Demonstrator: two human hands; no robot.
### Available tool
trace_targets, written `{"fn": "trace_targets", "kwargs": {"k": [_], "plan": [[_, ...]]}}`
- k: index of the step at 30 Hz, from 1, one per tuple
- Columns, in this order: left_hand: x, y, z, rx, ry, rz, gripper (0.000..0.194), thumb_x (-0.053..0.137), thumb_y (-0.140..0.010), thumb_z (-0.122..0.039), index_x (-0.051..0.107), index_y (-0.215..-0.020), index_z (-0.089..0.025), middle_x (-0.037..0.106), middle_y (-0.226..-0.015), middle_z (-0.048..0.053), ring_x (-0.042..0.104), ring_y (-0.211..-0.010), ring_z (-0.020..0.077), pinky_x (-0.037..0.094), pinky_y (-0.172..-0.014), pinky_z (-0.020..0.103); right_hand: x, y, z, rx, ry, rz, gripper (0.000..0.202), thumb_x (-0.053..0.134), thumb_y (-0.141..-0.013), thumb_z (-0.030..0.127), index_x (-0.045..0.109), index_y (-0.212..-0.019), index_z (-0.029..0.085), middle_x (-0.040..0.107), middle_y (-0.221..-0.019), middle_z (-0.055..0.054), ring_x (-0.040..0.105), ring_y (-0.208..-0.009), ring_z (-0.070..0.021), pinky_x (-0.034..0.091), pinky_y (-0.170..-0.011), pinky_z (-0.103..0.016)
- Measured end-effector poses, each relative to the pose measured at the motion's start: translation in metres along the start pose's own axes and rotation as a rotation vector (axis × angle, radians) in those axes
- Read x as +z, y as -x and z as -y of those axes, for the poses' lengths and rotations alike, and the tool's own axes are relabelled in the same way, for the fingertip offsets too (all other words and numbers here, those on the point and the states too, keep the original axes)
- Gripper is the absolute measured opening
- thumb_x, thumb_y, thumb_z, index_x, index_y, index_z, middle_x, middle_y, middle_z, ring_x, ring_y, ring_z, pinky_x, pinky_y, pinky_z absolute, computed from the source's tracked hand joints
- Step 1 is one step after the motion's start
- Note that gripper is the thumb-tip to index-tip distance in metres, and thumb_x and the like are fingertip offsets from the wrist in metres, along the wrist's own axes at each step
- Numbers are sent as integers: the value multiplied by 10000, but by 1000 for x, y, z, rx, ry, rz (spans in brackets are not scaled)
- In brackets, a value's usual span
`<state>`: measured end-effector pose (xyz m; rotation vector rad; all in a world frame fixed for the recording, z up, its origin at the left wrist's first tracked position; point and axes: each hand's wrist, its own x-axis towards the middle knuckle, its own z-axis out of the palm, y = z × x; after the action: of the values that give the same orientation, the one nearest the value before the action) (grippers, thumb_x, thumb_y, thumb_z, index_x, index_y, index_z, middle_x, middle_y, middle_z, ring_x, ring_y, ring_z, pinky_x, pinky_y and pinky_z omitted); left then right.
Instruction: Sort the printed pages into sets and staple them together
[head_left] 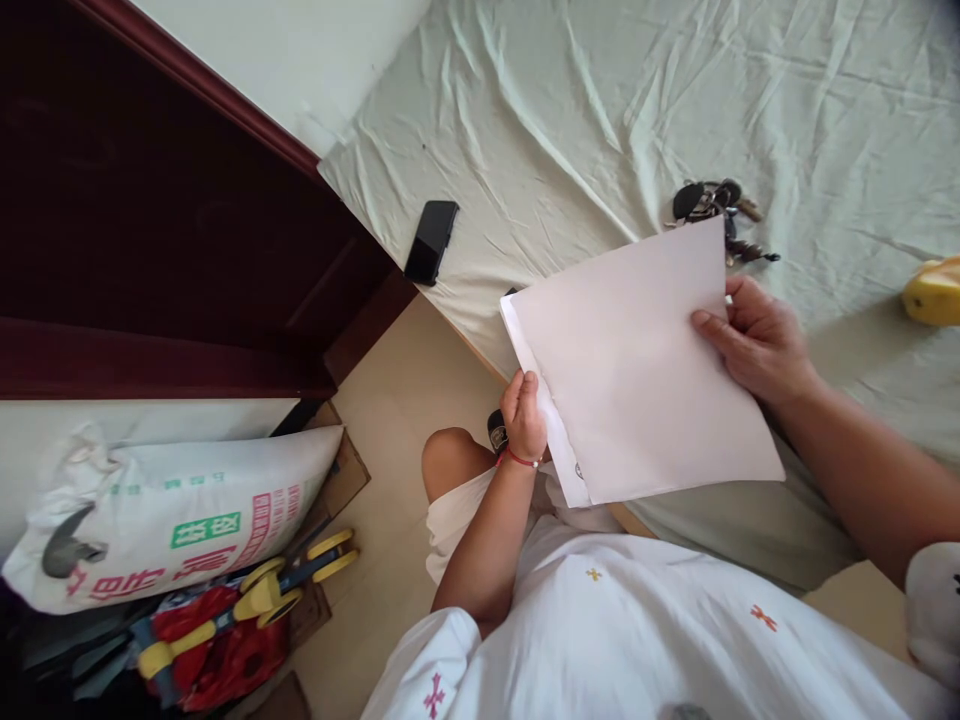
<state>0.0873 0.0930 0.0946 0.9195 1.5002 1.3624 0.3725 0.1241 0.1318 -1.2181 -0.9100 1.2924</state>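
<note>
Several blank white paper sheets (637, 370) are held over my lap, at the edge of the cloth-covered surface. The top sheet sits a little to the right of those under it, so a strip of the lower ones shows along the left. My left hand (525, 418), with a red string on its wrist, is closed on the left edge, thumb on top. My right hand (761, 340) pinches the right edge between thumb and fingers. Just beyond the top right corner lies a bunch of keys (709, 200), partly covered by the paper.
A black phone (431, 242) lies near the edge of the wrinkled pale green cloth (555, 120). Something yellow (934, 293) is at the far right. On the floor at left are a printed white sack (180, 510) and a yellow-and-blue wheeled toy (262, 595), below a dark red door (165, 220).
</note>
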Motion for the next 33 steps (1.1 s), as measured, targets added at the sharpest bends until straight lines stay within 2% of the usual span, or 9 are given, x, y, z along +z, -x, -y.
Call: {"fn": "trace_targets", "kwargs": {"k": [7,13,21,27,33], "plan": [[5,2,-10,39,22,48,564,744,-850,-691,586,-657,-185,431,-640,-36,417,-631,114,384,-600,250,6,5,1,-18,15,-44,478,949,-710,498,658,-1022,283,722,-721,18,659,-531,-154,529,-443,-255],[7,2,-12,27,53,37,599,766,-811,-714,546,-631,-187,368,-619,-47,378,-610,106,361,-579,248,9,7,0,5,43,7,467,929,-741,482,639,-1056,294,732,-706,46,660,-509,-151,524,-425,-243],[2,2,-2,31,5,-11,544,784,-818,-671,603,-656,-185,423,-632,-45,404,-628,114,370,-606,262,12,7,-4,33,29,10,484,933,-723,497,645,-1061,304,742,-702,47,675,-493,-173,531,-405,-260],[4,3,-10,48,8,43,576,777,-807,-706,585,-649,-186,436,-623,-39,398,-615,112,371,-578,256,11,8,-6,41,-12,36,457,923,-747,474,644,-1066,305,755,-732,42,692,-524,-176,576,-451,-272],[5,5,-15,53,3,94,567,754,-833,-704,577,-666,-192,454,-630,-34,394,-613,118,376,-593,259,13,8,-4,38,15,28,425,924,-741,422,647,-1043,307,743,-708,47,686,-526,-175,548,-430,-259]]}}
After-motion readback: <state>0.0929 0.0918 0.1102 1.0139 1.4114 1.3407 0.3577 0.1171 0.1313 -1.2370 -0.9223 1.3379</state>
